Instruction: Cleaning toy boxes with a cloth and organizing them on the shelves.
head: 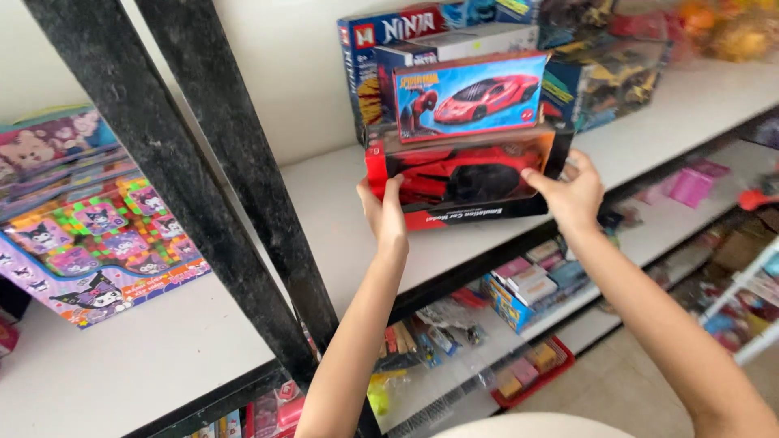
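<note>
Gripping from both ends, the left hand point(384, 212) has its fingers closed on the left edge of the red toy car box point(466, 174), while the right hand point(573, 193) clamps the right edge, thumb on the front. The box stands at the near edge of the white shelf point(324, 211), its underside partly over the lip. A second car box point(471, 96) rests on top, touching it. To handle this well, the grip should stay level so the upper box does not slide. Black uprights point(187, 162) stand to the left, patterned toy packs point(89, 243) beyond them.
</note>
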